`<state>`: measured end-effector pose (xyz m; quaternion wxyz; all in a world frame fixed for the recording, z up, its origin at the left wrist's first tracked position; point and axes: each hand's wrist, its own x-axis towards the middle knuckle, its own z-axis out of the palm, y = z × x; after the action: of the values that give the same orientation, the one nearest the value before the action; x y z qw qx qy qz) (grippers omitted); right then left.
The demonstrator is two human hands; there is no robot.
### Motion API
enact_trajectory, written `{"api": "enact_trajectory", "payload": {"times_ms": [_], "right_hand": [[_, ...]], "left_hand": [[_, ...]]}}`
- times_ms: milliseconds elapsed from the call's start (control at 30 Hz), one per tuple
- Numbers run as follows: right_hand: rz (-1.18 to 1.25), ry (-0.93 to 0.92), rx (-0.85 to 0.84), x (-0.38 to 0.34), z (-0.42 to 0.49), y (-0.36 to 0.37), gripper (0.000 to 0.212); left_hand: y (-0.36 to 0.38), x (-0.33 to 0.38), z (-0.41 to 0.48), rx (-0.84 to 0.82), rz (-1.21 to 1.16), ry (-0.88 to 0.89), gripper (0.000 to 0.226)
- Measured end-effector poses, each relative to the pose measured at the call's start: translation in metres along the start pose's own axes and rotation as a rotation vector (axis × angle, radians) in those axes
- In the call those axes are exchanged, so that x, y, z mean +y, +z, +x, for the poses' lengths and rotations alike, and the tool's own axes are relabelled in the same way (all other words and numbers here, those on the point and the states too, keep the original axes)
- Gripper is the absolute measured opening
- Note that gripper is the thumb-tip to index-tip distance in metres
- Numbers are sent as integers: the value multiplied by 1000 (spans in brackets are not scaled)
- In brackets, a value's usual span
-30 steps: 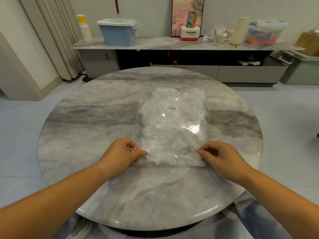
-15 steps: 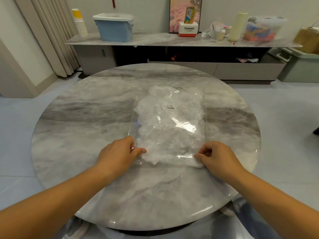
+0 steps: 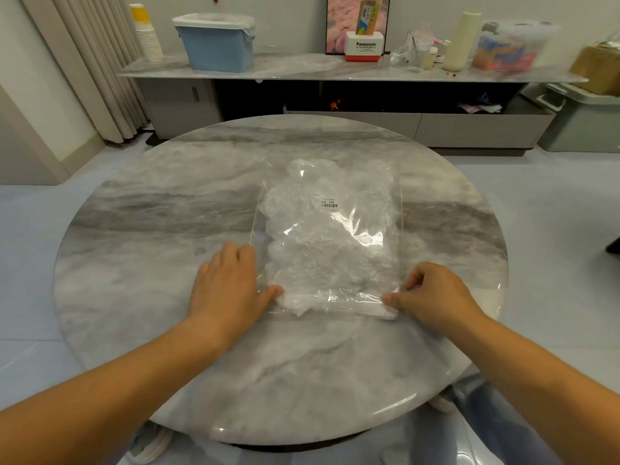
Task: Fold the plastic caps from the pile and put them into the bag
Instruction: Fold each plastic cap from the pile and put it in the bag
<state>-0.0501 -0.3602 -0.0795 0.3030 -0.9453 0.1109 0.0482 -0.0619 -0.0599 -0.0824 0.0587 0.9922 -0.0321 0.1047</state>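
A clear plastic bag (image 3: 335, 196) stuffed with crumpled white plastic caps (image 3: 322, 266) lies flat in the middle of the round marble table (image 3: 161, 229). It carries a small barcode label (image 3: 328, 204), and its open end faces me. My left hand (image 3: 224, 283) rests flat beside the bag's near-left corner with fingers stretched out and the thumb tip on the bag's edge. My right hand (image 3: 432, 293) pinches the bag's near-right corner between thumb and curled fingers. No loose pile of caps shows outside the bag.
Behind the table runs a low sideboard (image 3: 302, 70) with a blue bin (image 3: 216, 41), stacked paper cups (image 3: 146, 31), a Panasonic box (image 3: 364, 50), a cream roll (image 3: 461, 36) and a clear container (image 3: 513, 45). A grey storage bin (image 3: 583, 119) stands on the floor at right.
My left hand has let go of its pinch on the bag's near-left corner and now lies flat with fingers spread. The right hand keeps its pinch.
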Motion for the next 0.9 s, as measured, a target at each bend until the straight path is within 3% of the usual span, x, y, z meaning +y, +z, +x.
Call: {"api": "enact_trajectory", "payload": {"times_ms": [67,133,167,267,400,467,533,567,600,667,700,800,900], "right_hand": [[-31,21,-26,-1,3,-1,45],[-60,34,-55,-3,5,-3,48],[-74,44,-62,-4,5,-5,49],[-79,72,-55,-3,8,-6,55],[-96,90,-39,-3,0,-7,56],[-261,-109,161,-2,-12,-2,46],[-382,-550,343,-3,-32,15,37],[-374,-758,285,-7,-45,28,39],[-359,-889,121,-10,-56,41,46],[-367,-859,-247,-18,-73,58,66],[-394,-805,-349,-19,-76,60,72],[-422,-716,-394,-13,-70,52,87],[-500,-635,-332,5,-63,39,98]], "left_hand": [[5,10,-7,152,-45,319,44],[12,21,-21,122,-74,578,38],[15,26,-29,52,-64,616,41],[21,21,-49,-214,3,536,72],[18,18,-54,-352,-25,449,73],[12,21,-53,-456,-56,408,71],[11,21,-52,-480,-52,422,69],[13,19,-51,-477,-52,430,68],[15,18,-51,-471,-55,433,67],[17,17,-49,-478,-54,436,68],[16,17,-49,-487,-48,435,68],[15,14,-49,-501,-13,437,70],[15,14,-49,-509,-11,426,67]]}}
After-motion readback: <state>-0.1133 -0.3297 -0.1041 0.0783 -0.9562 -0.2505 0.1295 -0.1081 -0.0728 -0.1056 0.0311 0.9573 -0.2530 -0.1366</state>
